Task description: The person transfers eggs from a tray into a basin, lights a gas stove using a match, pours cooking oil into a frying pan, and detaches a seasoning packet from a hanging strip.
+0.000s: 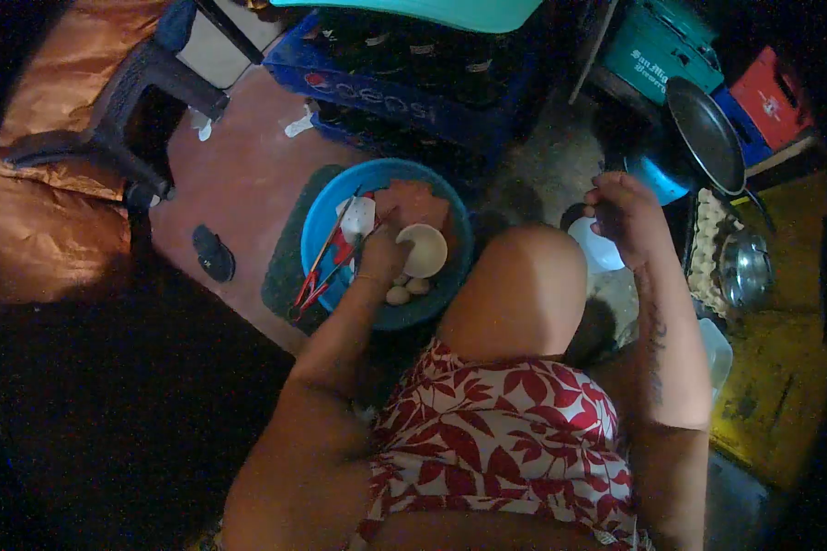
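My left hand (382,253) reaches into a blue basin (459,207) on the floor, its fingers closed at the side of a small cream bowl (425,253). Just below the bowl lie several eggs (398,295). Red-handled tongs (311,286) lean over the basin's left rim, near a white packet (358,217). A flat orange-pink piece (413,200) fills the far part of the basin. My right hand (627,216) is raised right of my knee, with half-curled fingers apart and nothing visible in them. A whitish rounded thing (597,246) shows behind it.
Blue Pepsi crates (386,96) with bottles stand ahead. To the right are a frying pan (706,133), egg trays (708,248), a metal pot or lid (746,266), and green (657,55) and red crates (770,101). A dark chair (129,110) and a slipper (213,253) are at left.
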The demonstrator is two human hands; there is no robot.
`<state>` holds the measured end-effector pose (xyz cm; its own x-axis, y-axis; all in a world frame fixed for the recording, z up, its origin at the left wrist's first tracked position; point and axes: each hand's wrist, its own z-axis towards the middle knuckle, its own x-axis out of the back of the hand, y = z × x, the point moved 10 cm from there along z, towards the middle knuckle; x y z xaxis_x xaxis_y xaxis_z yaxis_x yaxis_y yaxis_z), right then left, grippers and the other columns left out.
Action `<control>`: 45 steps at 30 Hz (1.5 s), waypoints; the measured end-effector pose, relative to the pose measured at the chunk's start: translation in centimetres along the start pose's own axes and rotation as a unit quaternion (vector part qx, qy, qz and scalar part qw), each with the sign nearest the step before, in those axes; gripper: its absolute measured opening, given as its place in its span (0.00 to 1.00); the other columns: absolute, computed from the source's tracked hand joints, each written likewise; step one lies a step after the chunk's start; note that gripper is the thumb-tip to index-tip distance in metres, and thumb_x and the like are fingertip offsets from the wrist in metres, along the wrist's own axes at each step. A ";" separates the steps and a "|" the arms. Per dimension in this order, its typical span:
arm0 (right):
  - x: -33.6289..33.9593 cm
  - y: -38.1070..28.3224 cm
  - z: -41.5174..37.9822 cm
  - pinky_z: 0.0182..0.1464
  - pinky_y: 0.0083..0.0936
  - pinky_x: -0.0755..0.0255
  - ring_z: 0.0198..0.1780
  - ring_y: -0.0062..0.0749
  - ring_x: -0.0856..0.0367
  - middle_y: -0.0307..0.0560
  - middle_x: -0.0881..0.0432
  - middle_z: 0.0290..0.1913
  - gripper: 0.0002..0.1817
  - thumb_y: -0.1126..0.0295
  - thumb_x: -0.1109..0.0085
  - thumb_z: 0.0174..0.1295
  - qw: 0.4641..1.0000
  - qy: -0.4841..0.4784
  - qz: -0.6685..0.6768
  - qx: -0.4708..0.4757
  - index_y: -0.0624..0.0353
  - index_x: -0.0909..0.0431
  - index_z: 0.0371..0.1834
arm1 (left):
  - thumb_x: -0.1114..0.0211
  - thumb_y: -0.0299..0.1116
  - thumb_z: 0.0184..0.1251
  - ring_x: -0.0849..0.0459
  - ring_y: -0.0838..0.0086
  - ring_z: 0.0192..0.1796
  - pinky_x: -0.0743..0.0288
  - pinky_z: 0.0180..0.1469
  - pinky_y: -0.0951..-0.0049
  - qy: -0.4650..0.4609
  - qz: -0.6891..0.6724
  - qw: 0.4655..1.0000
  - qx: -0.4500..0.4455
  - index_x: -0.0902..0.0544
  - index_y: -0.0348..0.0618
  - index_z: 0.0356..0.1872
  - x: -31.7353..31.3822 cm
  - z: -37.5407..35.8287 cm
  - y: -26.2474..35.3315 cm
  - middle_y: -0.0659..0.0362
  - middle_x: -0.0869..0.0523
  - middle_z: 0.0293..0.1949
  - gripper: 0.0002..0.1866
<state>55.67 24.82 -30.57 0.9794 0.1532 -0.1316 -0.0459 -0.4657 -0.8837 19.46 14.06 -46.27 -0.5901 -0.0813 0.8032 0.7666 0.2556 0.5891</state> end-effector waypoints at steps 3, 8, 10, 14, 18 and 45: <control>1.0 1.0 -1.3 0.36 0.31 0.24 0.38 0.34 0.20 0.43 0.20 0.38 0.10 0.75 0.47 0.62 0.979 -0.010 0.196 -0.050 0.55 0.25 0.47 | 0.34 0.40 0.58 0.16 0.47 0.46 0.24 0.50 0.52 -0.095 0.048 0.989 0.101 0.16 0.39 0.46 -2.2 -2.0 0.2 0.42 0.14 0.41 0.18; 2.5 1.0 -1.3 0.46 0.31 0.24 0.47 0.35 0.21 0.43 0.22 0.46 0.13 0.76 0.42 0.58 0.982 -0.082 0.173 0.006 0.55 0.26 0.47 | 0.32 0.42 0.55 0.16 0.46 0.43 0.24 0.48 0.51 -0.030 0.005 0.999 0.044 0.17 0.35 0.40 -3.9 -2.7 0.0 0.41 0.14 0.39 0.19; 2.9 0.3 -2.1 0.48 0.31 0.25 0.49 0.34 0.22 0.42 0.23 0.47 0.16 0.77 0.40 0.57 0.988 -0.085 0.122 0.039 0.55 0.27 0.49 | 0.31 0.42 0.55 0.16 0.46 0.43 0.23 0.48 0.51 -0.045 0.046 0.996 0.067 0.17 0.35 0.40 -3.8 -3.3 0.2 0.41 0.14 0.38 0.20; 4.3 -2.9 -4.4 0.50 0.25 0.25 0.47 0.24 0.25 0.40 0.26 0.49 0.30 0.79 0.28 0.49 0.977 -0.002 -0.131 0.168 0.57 0.31 0.56 | 0.30 0.41 0.57 0.15 0.50 0.42 0.21 0.47 0.57 0.094 0.140 0.981 -0.096 0.18 0.37 0.46 0.7 -2.0 8.3 0.45 0.14 0.39 0.21; 3.7 -7.9 -7.4 0.45 0.31 0.24 0.43 0.34 0.21 0.49 0.23 0.43 0.35 0.61 0.19 0.41 0.880 0.090 -0.316 0.342 0.61 0.28 0.51 | 0.29 0.36 0.59 0.14 0.65 0.40 0.20 0.45 0.68 -0.027 -0.232 0.962 -0.139 0.23 0.40 0.55 4.8 0.7 24.5 0.50 0.15 0.42 0.23; 16.2 -10.1 -9.3 0.45 0.37 0.23 0.41 0.51 0.21 0.54 0.22 0.39 0.12 0.72 0.37 0.57 0.768 0.318 -0.290 0.474 0.61 0.21 0.44 | 0.40 0.29 0.70 0.15 0.78 0.34 0.17 0.35 0.77 -0.282 -0.551 0.781 -0.085 0.25 0.39 0.41 -8.8 4.1 48.7 0.58 0.16 0.37 0.05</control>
<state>73.83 23.87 -19.64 0.7730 -0.5020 0.3878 0.6077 0.4105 -0.6798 60.92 31.14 -24.98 -0.8958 0.2883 -0.3384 -0.2910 0.1951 0.9366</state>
